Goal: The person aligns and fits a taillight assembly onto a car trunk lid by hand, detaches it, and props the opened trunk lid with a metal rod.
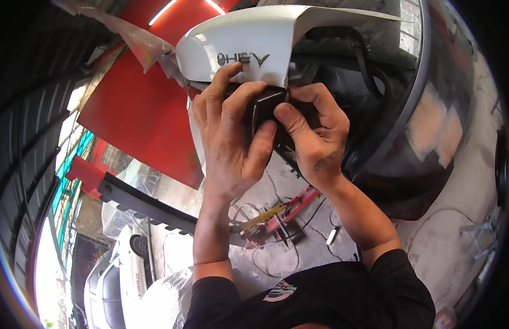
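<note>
The dark car body (391, 192) fills the right side, with pale, dull patches (430, 123) on its curved surface. A wide red panel (139, 118) lies to the left, behind the hands. The glossy white panel (243, 38) reaches across the top, its right part over the dark opening of the car. Below the red panel, a long black bar (147, 203) slants down toward the left forearm, and a white car (131, 274) stands farther off at lower left. The person's black shirt (331, 296) shows at the bottom. Both hands meet at the lower edge of the white panel. The left hand (227, 131) has its fingers spread and bent, one fingertip up against the white panel, with the thumb and another finger holding the dark glossy piece (268, 101). The right hand (317, 131) has curled fingers, its thumb against the right side of that piece and its index finger bent at the panel's corner; whether they pinch anything between them, I cannot tell. The piece sits just under the panel's edge, between the hands. A red and yellow tool (273, 219) lies on the floor below. Dark letters (240, 58) mark the white panel just above the left fingers. A small white object (331, 237) lies near the tool.
</note>
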Demonstrator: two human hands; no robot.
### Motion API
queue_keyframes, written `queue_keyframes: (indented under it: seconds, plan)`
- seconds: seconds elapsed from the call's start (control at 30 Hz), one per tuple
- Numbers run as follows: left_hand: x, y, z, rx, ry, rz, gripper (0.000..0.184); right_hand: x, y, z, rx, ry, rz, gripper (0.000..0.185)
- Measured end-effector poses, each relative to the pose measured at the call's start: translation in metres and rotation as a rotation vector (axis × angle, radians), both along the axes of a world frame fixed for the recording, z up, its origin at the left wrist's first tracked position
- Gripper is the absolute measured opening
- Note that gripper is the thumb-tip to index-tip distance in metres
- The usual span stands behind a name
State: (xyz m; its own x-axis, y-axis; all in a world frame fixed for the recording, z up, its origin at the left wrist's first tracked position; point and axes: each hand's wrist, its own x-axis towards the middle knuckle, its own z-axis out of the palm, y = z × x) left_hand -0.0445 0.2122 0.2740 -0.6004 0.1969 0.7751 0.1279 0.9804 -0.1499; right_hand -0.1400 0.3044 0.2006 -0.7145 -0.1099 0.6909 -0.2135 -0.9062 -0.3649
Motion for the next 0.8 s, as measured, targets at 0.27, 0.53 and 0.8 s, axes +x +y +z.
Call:
queue_keyframes:
  seconds: [0.27,0.53,0.8]
  plan:
    - [-0.0025,-0.0004,-0.0052,0.063,0.029,-0.057,0.042,0.0011,-0.0018,-0.0024,-0.003,-0.002,0.009,0.013]
    - [-0.0021,0.0024,-0.0040,0.066,0.034,-0.033,0.039,0.0009,-0.0053,-0.0021,-0.040,0.003,-0.023,0.010]
    - [-0.0016,0.0033,-0.0055,0.041,0.053,-0.015,0.038,0.0008,-0.0019,-0.0001,-0.041,-0.006,0.006,0.010]
